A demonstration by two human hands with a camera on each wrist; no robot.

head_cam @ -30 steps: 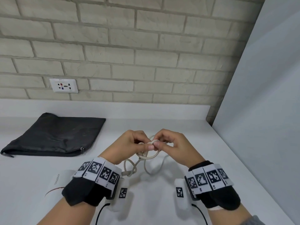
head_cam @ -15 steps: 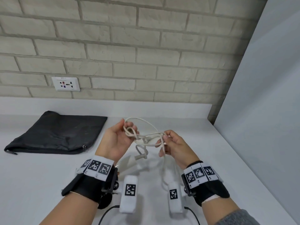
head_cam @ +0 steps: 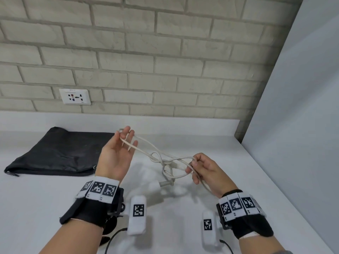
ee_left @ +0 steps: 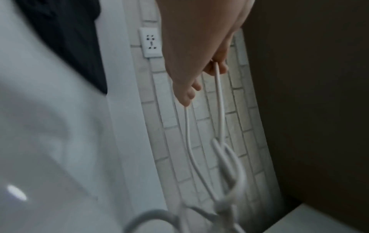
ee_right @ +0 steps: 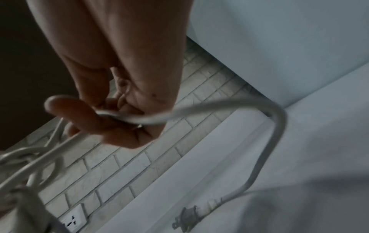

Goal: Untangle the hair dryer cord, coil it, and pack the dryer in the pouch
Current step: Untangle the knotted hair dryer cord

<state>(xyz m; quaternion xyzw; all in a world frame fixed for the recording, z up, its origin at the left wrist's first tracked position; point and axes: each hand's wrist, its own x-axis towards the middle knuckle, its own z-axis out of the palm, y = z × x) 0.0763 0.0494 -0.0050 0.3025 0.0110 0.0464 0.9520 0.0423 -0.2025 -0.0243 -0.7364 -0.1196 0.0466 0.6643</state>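
A white cord [head_cam: 146, 146] is stretched in the air between both hands, with a tangled knot [head_cam: 161, 160] at its middle. My left hand [head_cam: 128, 138], palm toward me, holds a loop of the cord at its fingertips; the left wrist view shows two strands [ee_left: 218, 102] running down from the fingers [ee_left: 216, 67]. My right hand [head_cam: 192, 167] grips the other side of the cord, fingers curled round it [ee_right: 111, 116]. A grey end piece [head_cam: 164, 183] hangs blurred under the knot. The plug [ee_right: 185, 219] lies on the counter. The black pouch [head_cam: 55, 153] lies flat at the left.
The white counter [head_cam: 36, 198] runs back to a brick wall with a socket [head_cam: 75, 97]. A grey panel [head_cam: 293, 125] closes the right side. Wrist camera cables [head_cam: 113, 239] hang near the front edge.
The hands have drawn apart from a close huddle over the counter. The left hand rose and went left with a loop, and the cord now stretches taut with the knot between them.
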